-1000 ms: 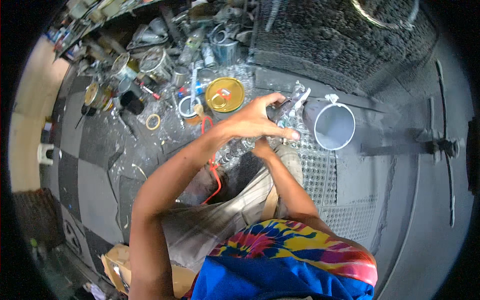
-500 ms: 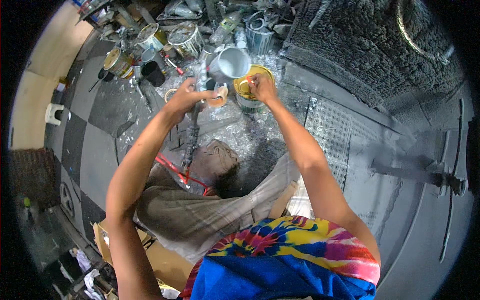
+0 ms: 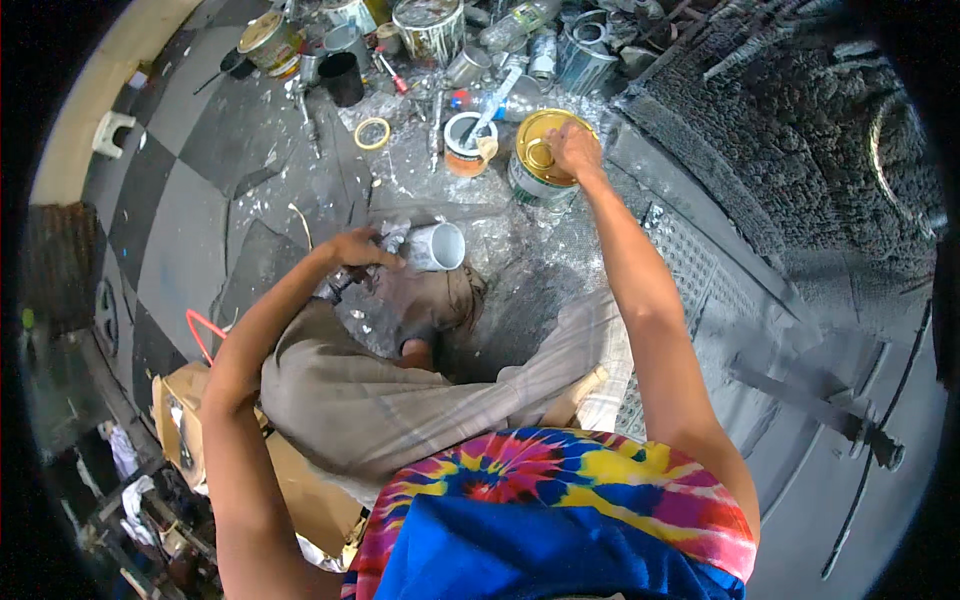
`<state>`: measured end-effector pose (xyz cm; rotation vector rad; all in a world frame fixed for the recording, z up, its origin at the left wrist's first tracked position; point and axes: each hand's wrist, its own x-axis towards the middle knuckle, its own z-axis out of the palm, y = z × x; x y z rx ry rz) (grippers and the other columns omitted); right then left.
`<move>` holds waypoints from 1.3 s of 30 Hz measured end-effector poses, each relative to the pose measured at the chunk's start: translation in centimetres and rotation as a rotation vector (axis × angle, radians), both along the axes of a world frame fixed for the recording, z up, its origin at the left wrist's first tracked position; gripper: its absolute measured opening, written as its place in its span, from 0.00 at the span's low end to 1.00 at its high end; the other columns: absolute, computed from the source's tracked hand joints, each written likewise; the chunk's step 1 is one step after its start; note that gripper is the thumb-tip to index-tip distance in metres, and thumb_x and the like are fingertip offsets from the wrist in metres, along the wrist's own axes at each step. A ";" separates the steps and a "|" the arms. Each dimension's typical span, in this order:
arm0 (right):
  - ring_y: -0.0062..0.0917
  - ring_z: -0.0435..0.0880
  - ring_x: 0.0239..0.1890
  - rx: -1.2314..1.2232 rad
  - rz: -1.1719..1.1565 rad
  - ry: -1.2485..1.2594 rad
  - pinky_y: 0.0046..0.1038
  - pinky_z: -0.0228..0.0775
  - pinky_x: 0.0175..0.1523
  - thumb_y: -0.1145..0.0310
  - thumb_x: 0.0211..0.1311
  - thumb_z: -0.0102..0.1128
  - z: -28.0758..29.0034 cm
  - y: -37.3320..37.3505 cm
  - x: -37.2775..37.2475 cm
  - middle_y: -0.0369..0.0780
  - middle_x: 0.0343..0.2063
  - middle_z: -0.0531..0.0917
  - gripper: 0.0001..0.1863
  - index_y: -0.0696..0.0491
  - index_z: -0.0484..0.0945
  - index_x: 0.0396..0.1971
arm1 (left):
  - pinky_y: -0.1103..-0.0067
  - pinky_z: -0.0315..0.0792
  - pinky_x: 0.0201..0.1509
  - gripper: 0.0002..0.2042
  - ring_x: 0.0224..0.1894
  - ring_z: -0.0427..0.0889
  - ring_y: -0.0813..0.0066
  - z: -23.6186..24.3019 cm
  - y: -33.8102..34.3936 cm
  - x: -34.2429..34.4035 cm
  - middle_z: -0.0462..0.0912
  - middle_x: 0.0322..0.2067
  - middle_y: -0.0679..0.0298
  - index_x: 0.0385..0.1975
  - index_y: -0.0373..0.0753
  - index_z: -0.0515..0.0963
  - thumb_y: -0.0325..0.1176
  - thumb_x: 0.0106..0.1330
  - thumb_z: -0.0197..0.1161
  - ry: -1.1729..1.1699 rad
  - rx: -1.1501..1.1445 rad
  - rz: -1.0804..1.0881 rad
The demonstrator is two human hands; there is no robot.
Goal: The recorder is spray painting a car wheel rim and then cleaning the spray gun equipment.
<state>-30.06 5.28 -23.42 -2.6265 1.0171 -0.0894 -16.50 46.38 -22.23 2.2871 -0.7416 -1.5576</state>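
Note:
My left hand (image 3: 360, 251) is closed around a spray gun (image 3: 395, 238), low in front of my left knee. Its pale grey cup (image 3: 437, 247) lies tilted over, with the open mouth toward the right. My right hand (image 3: 576, 152) reaches to a paint tin (image 3: 540, 180) with a gold top, its fingers bent down onto the lid (image 3: 545, 130) near the far right rim. Left of the tin stands a small white and orange tub (image 3: 465, 150) with a grey-smeared stirring stick (image 3: 495, 105) leaning in it.
A roll of tape (image 3: 372, 133) lies on the spattered floor. Behind are paint-streaked buckets (image 3: 430, 35), a black cup (image 3: 342, 80), a red-handled tool (image 3: 393, 75) and clear plastic bottles (image 3: 515, 102). At right stands a dark, rough-coated panel (image 3: 780, 150); a cardboard box (image 3: 310, 490) sits at lower left.
My left hand has brought the spray gun down and toward me, away from the tub. My right hand stays at the tin, its fingers shifted across the lid. The view has tilted.

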 end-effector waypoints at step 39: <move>0.49 0.86 0.38 0.271 0.469 0.122 0.40 0.80 0.44 0.77 0.54 0.56 -3.2 24.7 -3.5 0.59 0.32 0.83 0.14 0.70 0.74 0.39 | 0.65 0.76 0.21 0.31 0.24 0.81 0.62 -8.5 2.4 -3.6 0.80 0.26 0.53 0.33 0.25 0.81 0.54 0.47 0.75 0.092 0.141 0.318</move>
